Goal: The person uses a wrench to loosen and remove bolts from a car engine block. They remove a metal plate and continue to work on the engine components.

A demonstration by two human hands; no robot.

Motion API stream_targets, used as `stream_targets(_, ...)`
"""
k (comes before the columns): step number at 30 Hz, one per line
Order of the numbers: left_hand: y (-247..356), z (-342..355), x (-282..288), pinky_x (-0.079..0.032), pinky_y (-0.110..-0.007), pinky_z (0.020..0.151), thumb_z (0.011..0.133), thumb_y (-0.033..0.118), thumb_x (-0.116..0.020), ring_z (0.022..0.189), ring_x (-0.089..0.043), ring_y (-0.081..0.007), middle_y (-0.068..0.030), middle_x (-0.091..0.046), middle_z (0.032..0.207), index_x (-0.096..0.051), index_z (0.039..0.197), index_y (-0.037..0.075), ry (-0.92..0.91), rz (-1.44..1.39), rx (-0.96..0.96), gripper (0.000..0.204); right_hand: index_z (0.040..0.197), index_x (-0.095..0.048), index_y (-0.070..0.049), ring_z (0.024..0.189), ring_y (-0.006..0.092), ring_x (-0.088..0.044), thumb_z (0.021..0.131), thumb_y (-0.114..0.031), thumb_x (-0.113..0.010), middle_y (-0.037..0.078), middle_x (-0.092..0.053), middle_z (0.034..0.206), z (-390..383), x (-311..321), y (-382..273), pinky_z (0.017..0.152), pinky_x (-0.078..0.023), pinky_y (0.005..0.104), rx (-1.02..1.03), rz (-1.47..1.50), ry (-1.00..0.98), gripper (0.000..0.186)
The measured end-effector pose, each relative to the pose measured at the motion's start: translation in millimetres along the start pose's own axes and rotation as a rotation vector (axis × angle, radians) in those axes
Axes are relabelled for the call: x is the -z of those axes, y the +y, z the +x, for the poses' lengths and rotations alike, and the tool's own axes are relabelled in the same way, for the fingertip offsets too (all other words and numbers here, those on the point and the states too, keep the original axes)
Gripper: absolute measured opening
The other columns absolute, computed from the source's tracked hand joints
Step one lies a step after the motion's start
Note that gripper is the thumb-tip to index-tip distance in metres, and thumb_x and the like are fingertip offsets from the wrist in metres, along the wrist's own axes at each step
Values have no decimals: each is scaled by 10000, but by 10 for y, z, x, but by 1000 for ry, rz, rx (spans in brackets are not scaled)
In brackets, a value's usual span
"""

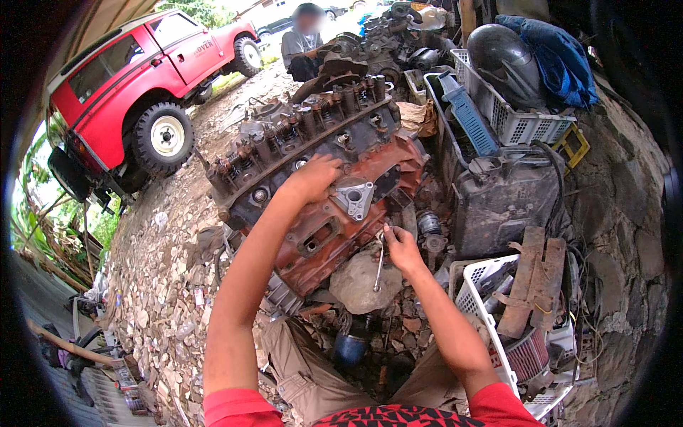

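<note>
A large engine block, rust-orange on its side, lies tilted in front of me with its valve springs and rockers showing along the top. On its side sits a grey triangular metal bracket with holes at its corners. My left hand rests against the block just left of this bracket. Its fingers are bent together, and what they grip, if anything, is hidden. Low at the block's edge, my right hand is closed round a slim silver wrench, which points down over a big stone.
White crates of old parts stand at the right, beside a dark jerrycan. A blue cylindrical canister is between my legs. Loose stones cover the ground. Beyond are a red off-road vehicle and another person.
</note>
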State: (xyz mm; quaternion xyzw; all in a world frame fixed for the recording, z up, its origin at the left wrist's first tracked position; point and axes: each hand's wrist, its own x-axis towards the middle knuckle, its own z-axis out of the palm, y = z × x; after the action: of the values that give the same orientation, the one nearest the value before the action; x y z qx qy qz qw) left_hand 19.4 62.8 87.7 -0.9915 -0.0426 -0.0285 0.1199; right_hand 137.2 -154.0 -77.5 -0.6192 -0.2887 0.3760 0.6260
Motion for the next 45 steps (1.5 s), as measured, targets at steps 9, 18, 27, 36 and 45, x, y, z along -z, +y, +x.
stream_targets(9, -82, 26, -38, -415, -457, 973, 647, 190, -804, 1138, -520, -357, -141, -567, 1142, -664, 1022, 36, -22, 15, -33, 429, 842, -550, 52, 688, 183, -448, 997, -338, -532, 122, -553, 726, 44, -10, 84, 679, -422, 371, 173, -101, 78, 420)
stream_targets(18, -96, 3, -51, -421, -457, 962, 722, 258, -788, 1113, -532, -379, -161, -576, 1111, -656, 992, 6, 15, -35, -37, 393, 786, -502, 57, 653, 192, -411, 989, -319, -540, 152, -480, 677, 87, 23, 143, 619, -379, 377, 157, -134, 41, 429)
stream_targets(27, -3, 38, 30, -434, -459, 938, 720, 253, -789, 1086, -537, -375, -151, -583, 1058, -645, 972, 9, 22, -38, -32, 379, 816, -533, 27, 673, 125, -424, 1013, -328, -513, 32, -469, 695, -26, 40, -40, 629, -389, 322, 136, -36, 1, 406)
stream_targets(36, -19, 2, 33, -429, -433, 961, 729, 188, -745, 1099, -537, -335, -113, -602, 1086, -702, 894, 44, -50, -1, -69, 223, 845, -554, 18, 671, 95, -412, 1013, -346, -508, -3, -474, 694, -112, 66, -229, 620, -387, 299, 122, -180, -5, 403)
stream_targets(45, 90, -45, 78, -429, -436, 933, 756, 139, -667, 1069, -543, -327, -134, -601, 1046, -656, 995, 5, -6, 71, -11, 274, 855, -561, 48, 675, 195, -486, 1013, -334, -488, 141, -554, 715, 162, 58, 165, 664, -422, 381, 135, -44, 57, 420)
